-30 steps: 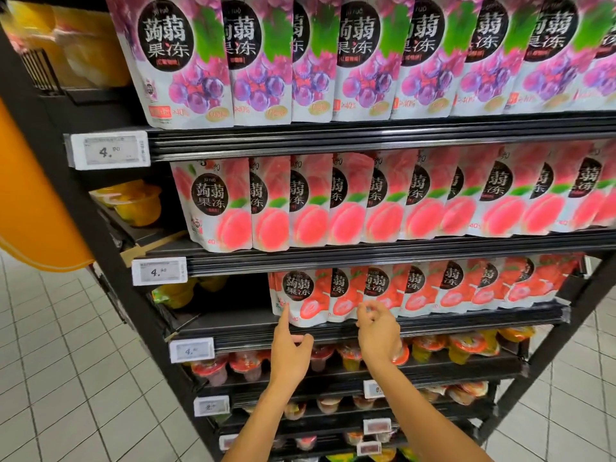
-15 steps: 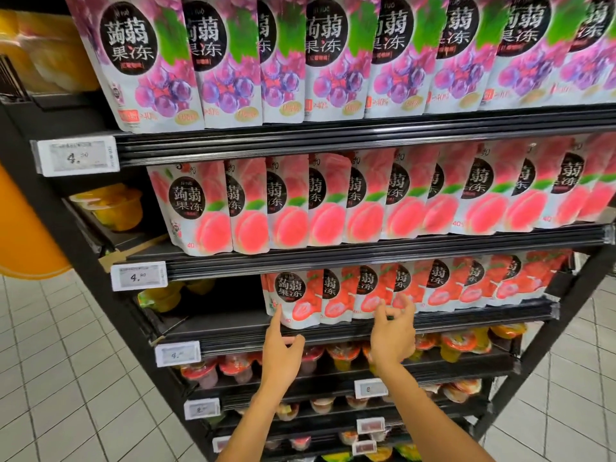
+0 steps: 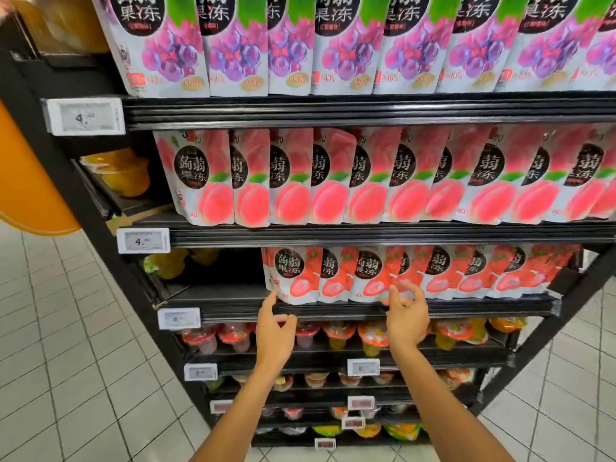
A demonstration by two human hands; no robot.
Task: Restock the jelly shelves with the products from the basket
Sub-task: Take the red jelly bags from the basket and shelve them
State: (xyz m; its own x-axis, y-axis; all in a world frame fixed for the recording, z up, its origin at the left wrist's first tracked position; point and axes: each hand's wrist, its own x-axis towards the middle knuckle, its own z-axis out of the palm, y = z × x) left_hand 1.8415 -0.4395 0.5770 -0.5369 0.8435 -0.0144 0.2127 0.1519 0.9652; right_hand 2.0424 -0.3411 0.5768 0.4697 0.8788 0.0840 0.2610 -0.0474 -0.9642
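A row of strawberry jelly pouches [image 3: 416, 275] stands on the third shelf [image 3: 333, 310] of a black rack. My left hand [image 3: 276, 328] is raised in front of that shelf's edge, its index finger touching the lower corner of the leftmost strawberry pouch [image 3: 293, 275], the other fingers loosely curled. My right hand [image 3: 406, 315] hovers at the bottom of the third pouch with spread, relaxed fingers and holds nothing. Peach pouches [image 3: 366, 178] fill the shelf above and grape pouches [image 3: 333, 45] the top one. No basket is in view.
Left of the strawberry row the third shelf has a dark gap [image 3: 216, 278] with yellow jelly cups behind. Lower shelves hold small jelly cups [image 3: 333, 335]. White price tags [image 3: 143, 241] clip to shelf edges. An orange object [image 3: 26, 181] stands at left; white tiled floor surrounds the rack.
The view has moved closer to the rack. My right hand has drawn back a little from the pouches, fingers spreading. My left hand stays by the leftmost strawberry pouch.
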